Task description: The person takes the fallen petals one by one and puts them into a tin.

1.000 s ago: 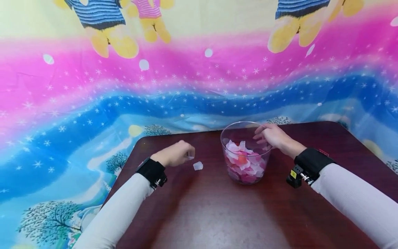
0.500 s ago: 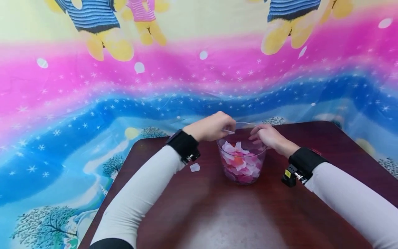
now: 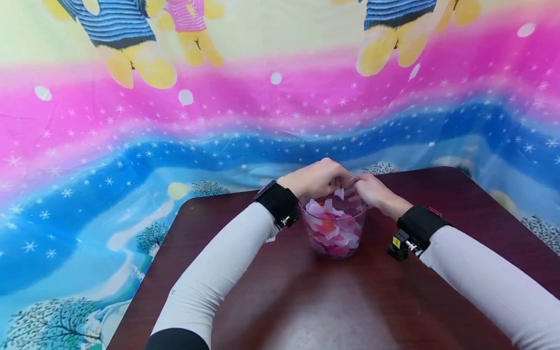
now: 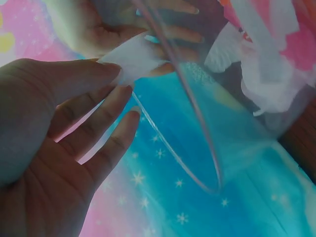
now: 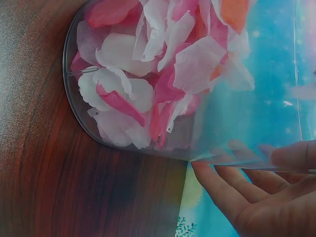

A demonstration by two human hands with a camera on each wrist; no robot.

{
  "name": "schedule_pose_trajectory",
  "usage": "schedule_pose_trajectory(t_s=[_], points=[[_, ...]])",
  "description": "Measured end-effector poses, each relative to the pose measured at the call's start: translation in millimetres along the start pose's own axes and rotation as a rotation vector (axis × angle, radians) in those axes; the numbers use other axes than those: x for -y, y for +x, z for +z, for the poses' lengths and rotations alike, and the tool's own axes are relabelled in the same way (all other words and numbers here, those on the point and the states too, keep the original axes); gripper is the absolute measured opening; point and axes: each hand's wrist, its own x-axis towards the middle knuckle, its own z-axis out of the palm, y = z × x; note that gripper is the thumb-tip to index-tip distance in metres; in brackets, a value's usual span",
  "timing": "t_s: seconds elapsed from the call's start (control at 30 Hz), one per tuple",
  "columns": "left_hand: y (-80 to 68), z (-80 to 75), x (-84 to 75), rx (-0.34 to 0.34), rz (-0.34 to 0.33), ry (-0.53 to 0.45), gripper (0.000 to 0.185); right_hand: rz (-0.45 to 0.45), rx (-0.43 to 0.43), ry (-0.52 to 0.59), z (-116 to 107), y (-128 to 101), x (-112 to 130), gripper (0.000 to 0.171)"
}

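A clear plastic cup stands on the dark wooden table, filled with pink, white and orange petals. My left hand hovers over the cup's rim and pinches a white petal between thumb and fingertips. My right hand holds the cup at its far right rim, its fingers lying against the clear wall. The two hands nearly touch above the cup's mouth.
A small white petal lies on the table just left of the cup, mostly hidden by my left forearm. A bright cartoon-print cloth hangs behind the table and drapes past its left edge.
My left hand has lifted a white petal from the table on the left and carried it right, over the cup. My right hand has stayed on the rim.
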Motion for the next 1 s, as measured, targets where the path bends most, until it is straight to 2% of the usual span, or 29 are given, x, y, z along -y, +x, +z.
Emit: schedule_pose_trajectory(t_s=[0.13, 0.3, 0.47, 0.6, 0.73, 0.83, 1.0], points=[[-17.4, -8.6, 8.7, -0.035, -0.046, 0.019, 0.028, 0.003, 0.001, -0.018, 2, 2, 3, 0.048], [-50.6, -19.3, 23.0, -0.080, -0.106, 0.007, 0.022, -0.008, 0.004, 0.003, 2, 1, 2, 0.048], [-91.4, -13.5, 39.8, -0.082, -0.149, 0.020, 0.020, -0.028, 0.014, 0.010, 0, 0, -2, 0.049], [-122.0, 6.1, 53.7, -0.045, -0.207, 0.007, 0.020, -0.022, 0.012, 0.010, -2, -1, -4, 0.049], [-144.1, 33.6, 68.5, 0.012, -0.252, -0.006, 0.020, -0.018, 0.010, 0.010, -4, -1, -4, 0.050], [-154.7, 56.9, 76.8, 0.064, -0.289, -0.025, 0.019, -0.024, 0.013, 0.016, -3, -1, -3, 0.051], [-164.6, 94.9, 82.6, 0.148, -0.353, -0.042, 0.016, -0.031, 0.014, 0.017, 2, -1, -1, 0.050]])
